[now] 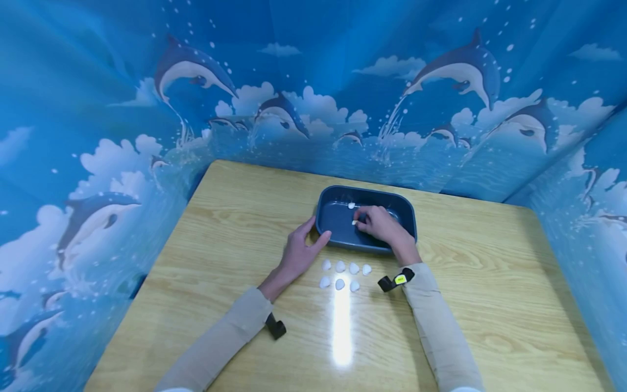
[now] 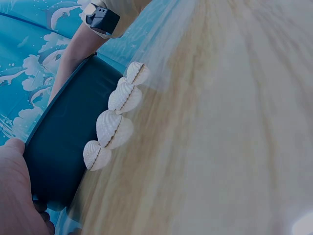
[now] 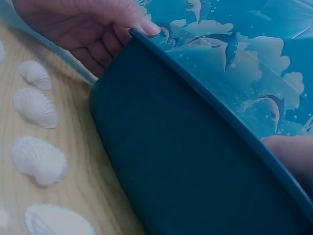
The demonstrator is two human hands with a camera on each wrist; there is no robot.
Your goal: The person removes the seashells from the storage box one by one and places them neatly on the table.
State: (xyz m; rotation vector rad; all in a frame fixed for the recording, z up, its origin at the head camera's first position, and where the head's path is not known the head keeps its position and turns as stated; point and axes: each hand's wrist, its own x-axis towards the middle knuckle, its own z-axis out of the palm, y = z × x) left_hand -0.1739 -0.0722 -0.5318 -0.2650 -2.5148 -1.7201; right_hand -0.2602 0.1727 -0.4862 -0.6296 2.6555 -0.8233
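A dark blue plastic tub (image 1: 338, 239) stands on the wooden table (image 1: 490, 283). My left hand (image 1: 315, 233) holds the tub's left corner; in the right wrist view its thumb (image 3: 142, 24) lies over the rim with the fingers curled against the outer wall. My right hand (image 1: 361, 220) reaches inside the tub and pinches a white shell (image 1: 354, 222) just above the bottom. A second shell (image 1: 351, 205) lies at the tub's far wall. Several white shells (image 1: 340, 267) lie in two rows on the table in front of the tub, also in the left wrist view (image 2: 113, 128).
Blue dolphin-print fabric (image 1: 313, 81) walls the table at the back and both sides. Black bands sit on both wrists (image 1: 395, 280). A bright glare strip (image 1: 342, 326) marks the table near the front.
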